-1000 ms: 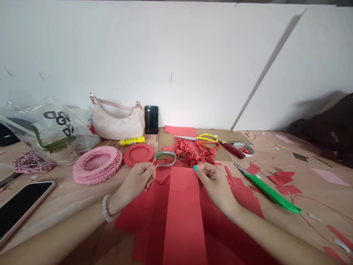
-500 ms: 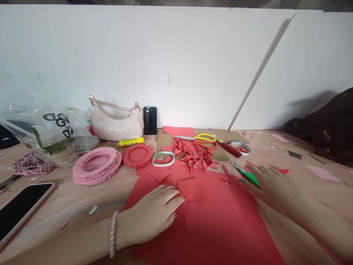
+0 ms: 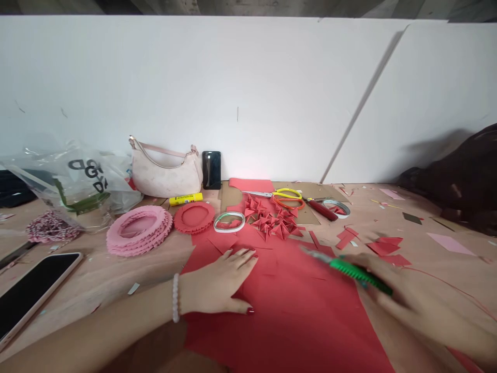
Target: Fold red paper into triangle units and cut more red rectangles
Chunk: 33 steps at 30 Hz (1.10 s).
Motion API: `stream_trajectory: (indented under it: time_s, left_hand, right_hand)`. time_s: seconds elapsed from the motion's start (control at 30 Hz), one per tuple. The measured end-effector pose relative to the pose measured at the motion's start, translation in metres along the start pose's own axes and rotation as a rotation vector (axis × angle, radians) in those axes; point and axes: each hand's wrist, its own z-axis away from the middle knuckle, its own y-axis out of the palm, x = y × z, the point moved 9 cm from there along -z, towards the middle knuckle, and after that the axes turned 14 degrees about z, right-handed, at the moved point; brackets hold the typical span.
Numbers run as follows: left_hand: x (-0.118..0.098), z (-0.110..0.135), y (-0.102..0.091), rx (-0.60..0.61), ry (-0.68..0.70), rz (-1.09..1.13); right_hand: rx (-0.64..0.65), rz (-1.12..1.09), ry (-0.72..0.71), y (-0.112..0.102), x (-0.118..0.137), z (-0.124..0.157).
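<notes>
My left hand (image 3: 217, 280) lies flat on a large sheet of red paper (image 3: 298, 316), fingers stretched forward and thumb spread to the side. In my right hand (image 3: 407, 300), blurred by motion, is a utility knife (image 3: 359, 274) with a green handle. Its blade points left over the right part of the sheet; I cannot tell whether it touches the paper. Just beyond my left fingers are smaller red paper pieces. A pile of folded red paper shapes (image 3: 272, 217) sits past the sheet's middle, beside a white tape roll (image 3: 229, 222).
Scissors (image 3: 289, 196) and a red-handled tool (image 3: 324, 210) lie behind the pile, near another tape roll (image 3: 341, 209). Leftward are scalloped pink paper rings (image 3: 116, 235), red rings (image 3: 182, 223), a glue stick (image 3: 186, 199) and a phone (image 3: 39, 290). A handbag (image 3: 166, 173) stands against the wall.
My right hand has taken up the green utility knife from the table and moved it toward the red sheet. My left hand has shifted slightly forward, its thumb now spread wider.
</notes>
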Motion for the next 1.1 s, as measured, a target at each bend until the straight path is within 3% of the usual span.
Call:
stream_trajectory:
  time_s: [0.03,0.13,0.3,0.43,0.5,0.7,1.1]
  left_hand:
    - [0.002,0.002,-0.003,0.048,0.017,0.008]
    - [0.009,0.008,-0.013,0.128,0.039,0.025]
    - [0.010,0.009,-0.017,0.156,0.040,0.037]
    - [0.006,-0.004,-0.019,-0.097,-0.018,-0.008]
    - [0.005,-0.012,-0.010,-0.163,-0.032,-0.042]
    - [0.007,-0.022,0.015,-0.163,0.021,-0.090]
    - [0.007,-0.019,0.013,-0.161,0.065,-0.112]
  right_hand:
    - [0.110,-0.049,-0.146,0.005,0.022,0.003]
    - [0.247,-0.079,-0.394,0.007,0.070,0.009]
    - [0.244,-0.094,-0.538,0.009,0.109,0.007]
    - [0.244,-0.041,-0.523,0.019,0.112,0.006]
    - [0.250,-0.017,-0.527,0.023,0.113,0.005]
    - [0.245,0.048,-0.512,0.027,0.108,-0.007]
    - [0.238,0.014,-0.449,0.035,0.082,-0.023]
